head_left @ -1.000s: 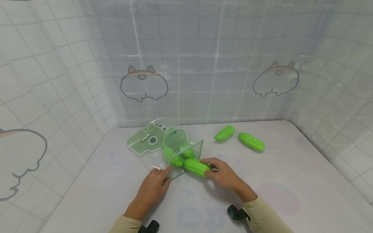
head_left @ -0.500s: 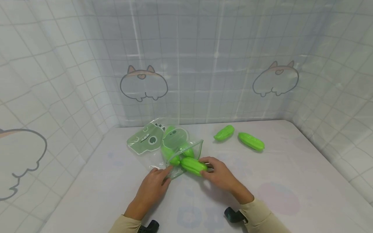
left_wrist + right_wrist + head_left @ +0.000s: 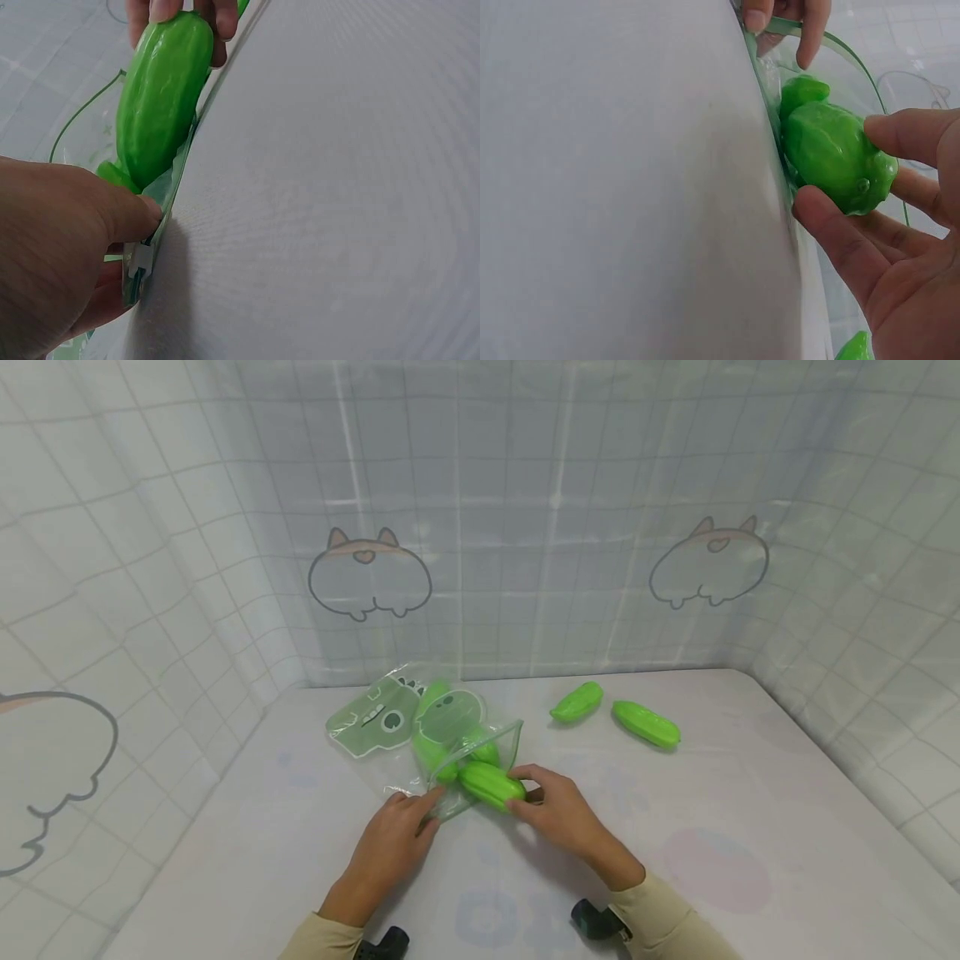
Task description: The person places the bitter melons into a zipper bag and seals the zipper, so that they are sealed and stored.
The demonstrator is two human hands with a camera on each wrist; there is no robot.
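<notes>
A clear zip bag (image 3: 375, 727) with a green cartoon dinosaur print lies on the table, its mouth toward me. My left hand (image 3: 397, 839) pinches the near edge of that mouth, by the white slider (image 3: 140, 259). Between thumb and fingers my right hand (image 3: 558, 810) grips the outer end of a glossy green plastic cucumber (image 3: 491, 785). The cucumber's far end is inside the bag opening, as the left wrist view also shows. More green cucumbers (image 3: 429, 739) lie inside the bag, partly hidden by the print.
Two more green cucumbers (image 3: 577, 702) (image 3: 647, 725) lie on the table at the back right. Curtain-like sheets (image 3: 510, 527) with a grid pattern hang behind the table and on both sides. Dark wrist devices (image 3: 596, 920) stick out by the sleeves.
My right hand has moved left with the cucumber, pushing it a little farther into the bag mouth. The left hand stays in place on the bag edge.
</notes>
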